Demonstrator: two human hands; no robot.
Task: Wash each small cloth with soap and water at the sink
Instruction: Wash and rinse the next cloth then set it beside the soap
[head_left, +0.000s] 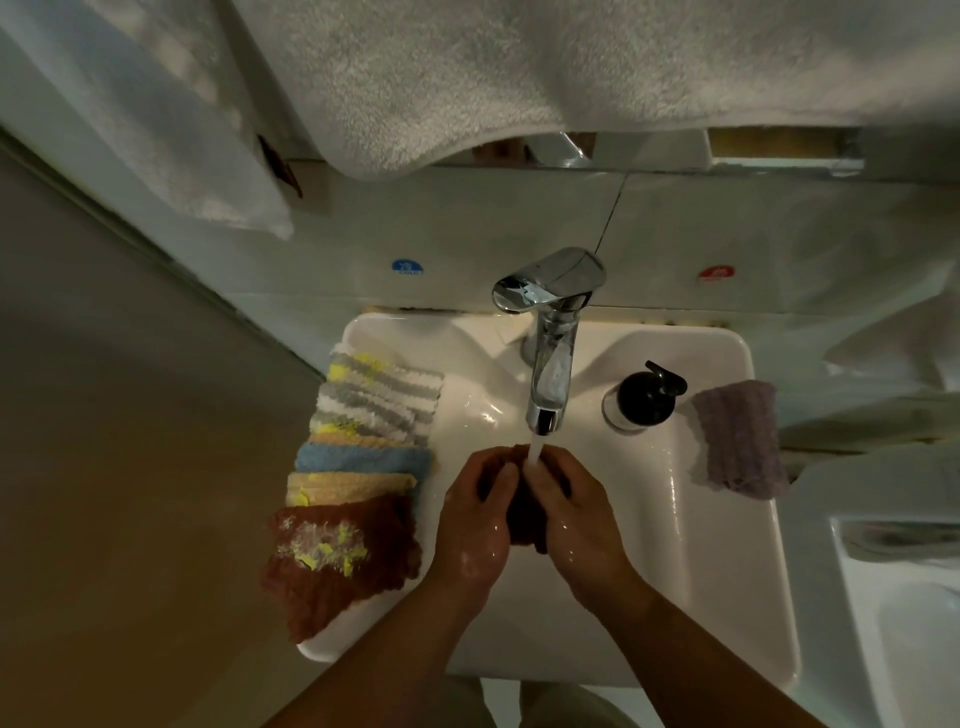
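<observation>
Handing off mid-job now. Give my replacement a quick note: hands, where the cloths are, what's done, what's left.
Left hand and right hand: both grip one dark cloth over the sink, under the running tap.
Stack of cloths on the left rim, several with yellow stains: apparently unwashed.
Purple cloth on the right rim beside the soap bottle: no stains visible, probably done.
Left: finish this cloth, then wash the stack one by one.
</observation>
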